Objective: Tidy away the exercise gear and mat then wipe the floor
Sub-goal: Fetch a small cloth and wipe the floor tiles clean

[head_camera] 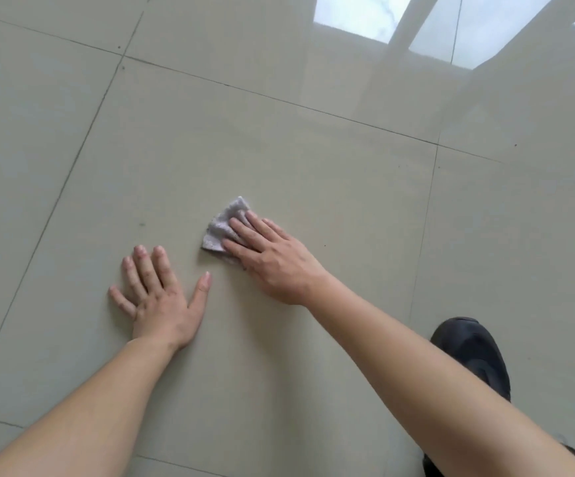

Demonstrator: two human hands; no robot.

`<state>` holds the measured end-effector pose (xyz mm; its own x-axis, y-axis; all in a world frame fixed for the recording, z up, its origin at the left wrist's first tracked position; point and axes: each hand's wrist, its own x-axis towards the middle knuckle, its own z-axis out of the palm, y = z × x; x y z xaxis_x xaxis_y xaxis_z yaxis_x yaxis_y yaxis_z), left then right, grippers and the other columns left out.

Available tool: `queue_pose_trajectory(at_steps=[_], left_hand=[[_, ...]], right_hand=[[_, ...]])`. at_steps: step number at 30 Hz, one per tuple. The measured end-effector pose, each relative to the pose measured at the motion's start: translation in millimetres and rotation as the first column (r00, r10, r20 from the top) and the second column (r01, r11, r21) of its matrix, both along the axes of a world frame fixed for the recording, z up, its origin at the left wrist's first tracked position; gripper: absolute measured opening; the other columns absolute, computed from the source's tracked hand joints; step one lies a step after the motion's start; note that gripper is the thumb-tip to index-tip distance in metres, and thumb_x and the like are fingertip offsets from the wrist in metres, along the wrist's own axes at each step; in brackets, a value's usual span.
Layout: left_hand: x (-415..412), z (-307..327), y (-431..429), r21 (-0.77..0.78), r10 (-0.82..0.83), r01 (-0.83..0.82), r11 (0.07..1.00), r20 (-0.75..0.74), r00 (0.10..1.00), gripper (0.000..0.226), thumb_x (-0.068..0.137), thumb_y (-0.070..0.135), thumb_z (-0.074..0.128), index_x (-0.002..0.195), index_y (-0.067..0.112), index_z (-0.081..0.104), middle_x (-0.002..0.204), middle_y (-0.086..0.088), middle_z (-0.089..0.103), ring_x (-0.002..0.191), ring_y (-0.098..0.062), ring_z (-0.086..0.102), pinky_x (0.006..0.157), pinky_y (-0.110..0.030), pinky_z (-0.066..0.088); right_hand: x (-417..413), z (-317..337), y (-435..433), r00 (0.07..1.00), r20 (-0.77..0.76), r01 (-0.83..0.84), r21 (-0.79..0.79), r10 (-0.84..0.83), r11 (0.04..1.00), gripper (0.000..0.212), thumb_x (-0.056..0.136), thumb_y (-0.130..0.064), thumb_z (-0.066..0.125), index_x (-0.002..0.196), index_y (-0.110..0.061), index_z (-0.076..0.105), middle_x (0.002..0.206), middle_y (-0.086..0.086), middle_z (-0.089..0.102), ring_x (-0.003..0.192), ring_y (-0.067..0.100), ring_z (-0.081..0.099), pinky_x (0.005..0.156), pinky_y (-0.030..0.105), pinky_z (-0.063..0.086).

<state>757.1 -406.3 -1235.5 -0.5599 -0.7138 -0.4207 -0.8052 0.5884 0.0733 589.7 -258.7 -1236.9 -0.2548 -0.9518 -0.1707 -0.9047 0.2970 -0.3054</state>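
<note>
The right hand lies flat on a small pale cloth, fingers together and stretched over its near right part, pressing it to the tiled floor; nothing is pinched or gripped. The cloth sits near the middle of one large tile, its far and left edges showing past the fingertips. The left hand rests palm down on the same tile, just left of and nearer than the cloth, fingers spread, thumb pointing toward it, holding nothing. A dark shoe stands on the floor at the near right, beyond the right forearm. Bright window light reflects off the far right tiles.
</note>
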Motion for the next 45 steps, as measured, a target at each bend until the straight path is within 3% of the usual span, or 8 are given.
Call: queue_pose_trajectory(at_steps=[5, 12, 16, 21, 25, 31, 40, 45], left_hand=[[4.8, -10.6, 4.4, -0.085, 0.014, -0.023, 0.996, -0.104, 0.994, 0.1, 0.08, 0.077, 0.012, 0.156, 0.013, 0.009, 0.165, -0.01, -0.003, 0.151, -0.025, -0.008, 0.115, -0.06, -0.004], [7.2, -18.5, 9.4, -0.191, -0.003, -0.039, 0.981, -0.216, 0.976, 0.092, 0.084, 0.071, 0.023, 0.153, 0.009, 0.022, 0.162, -0.015, 0.014, 0.15, -0.03, 0.005, 0.114, -0.062, 0.002], [6.2, -16.1, 6.0, -0.188, 0.027, -0.093, 0.978, -0.324, 0.946, 0.076, 0.09, 0.057, 0.026, 0.149, 0.009, 0.035, 0.159, -0.017, 0.026, 0.148, -0.033, 0.017, 0.113, -0.064, 0.009], [9.9, -12.2, -11.0, -0.285, -0.051, -0.063, 0.956, -0.373, 0.927, 0.062, 0.092, 0.046, 0.033, 0.138, 0.007, 0.05, 0.151, -0.02, 0.038, 0.138, -0.037, 0.034, 0.107, -0.063, 0.02], [19.8, -14.4, -41.6, -0.302, -0.025, -0.09, 0.949, -0.357, 0.934, 0.07, 0.091, 0.052, 0.031, 0.145, 0.008, 0.039, 0.158, -0.019, 0.026, 0.146, -0.034, 0.021, 0.112, -0.063, 0.01], [40.7, -22.4, -75.1, -0.274, 0.163, -0.271, 0.923, -0.358, 0.919, 0.077, 0.09, 0.054, 0.029, 0.149, 0.004, 0.03, 0.159, -0.022, 0.019, 0.149, -0.033, 0.012, 0.113, -0.065, 0.004], [40.4, -23.3, -73.7, -0.287, 0.179, -0.295, 0.912, -0.369, 0.912, 0.07, 0.088, 0.04, 0.031, 0.148, 0.006, 0.034, 0.159, -0.019, 0.022, 0.148, -0.032, 0.017, 0.114, -0.062, 0.007], [40.9, -23.2, -73.7, -0.296, 0.176, -0.298, 0.907, -0.378, 0.909, 0.068, 0.087, 0.038, 0.032, 0.147, 0.006, 0.036, 0.158, -0.02, 0.025, 0.147, -0.033, 0.019, 0.113, -0.063, 0.009]], right_hand=[[-119.4, -6.2, 74.5, 0.918, -0.084, 0.383, -0.062, -0.387, 0.922, 0.053, 0.101, -0.04, 0.031, 0.15, -0.024, 0.043, 0.162, 0.007, 0.03, 0.15, 0.031, 0.024, 0.123, 0.044, 0.019], [-196.4, 3.6, 142.8, 0.141, -0.14, 0.988, 0.081, -0.98, 0.131, 0.055, 0.105, -0.027, 0.025, 0.158, -0.013, 0.022, 0.165, 0.02, 0.009, 0.153, 0.037, 0.004, 0.123, 0.037, -0.003], [-126.9, 3.9, 37.3, 0.483, -0.057, 0.875, 0.004, -0.874, 0.483, 0.053, 0.105, -0.03, 0.029, 0.157, -0.022, 0.026, 0.167, 0.01, 0.009, 0.154, 0.031, 0.002, 0.124, 0.037, -0.001], [-52.2, 17.0, -49.8, 0.97, -0.002, 0.242, 0.056, -0.243, 0.969, 0.052, 0.106, -0.03, 0.034, 0.157, -0.027, 0.024, 0.168, 0.005, 0.009, 0.154, 0.029, 0.001, 0.125, 0.039, 0.004], [-98.4, 15.9, -13.1, 0.959, -0.003, 0.284, -0.005, -0.284, 0.959, 0.051, 0.106, -0.027, 0.038, 0.156, -0.027, 0.028, 0.167, 0.004, 0.013, 0.154, 0.028, 0.006, 0.125, 0.04, 0.008], [-191.3, 9.4, 35.8, 0.407, -0.052, 0.907, 0.139, -0.912, 0.397, 0.057, 0.106, -0.034, 0.026, 0.159, -0.017, 0.019, 0.167, 0.014, 0.002, 0.154, 0.033, -0.003, 0.123, 0.037, -0.003], [-31.3, 15.3, -139.1, 0.987, 0.072, 0.141, -0.003, -0.141, 0.99, 0.05, 0.105, -0.033, 0.037, 0.154, -0.029, 0.032, 0.167, 0.003, 0.015, 0.154, 0.03, 0.002, 0.124, 0.041, 0.005], [-46.5, 5.4, -131.3, 0.986, 0.02, -0.163, -0.056, 0.165, 0.985, 0.048, 0.104, -0.036, 0.04, 0.151, -0.024, 0.042, 0.162, 0.006, 0.03, 0.151, 0.031, 0.022, 0.123, 0.043, 0.018]])
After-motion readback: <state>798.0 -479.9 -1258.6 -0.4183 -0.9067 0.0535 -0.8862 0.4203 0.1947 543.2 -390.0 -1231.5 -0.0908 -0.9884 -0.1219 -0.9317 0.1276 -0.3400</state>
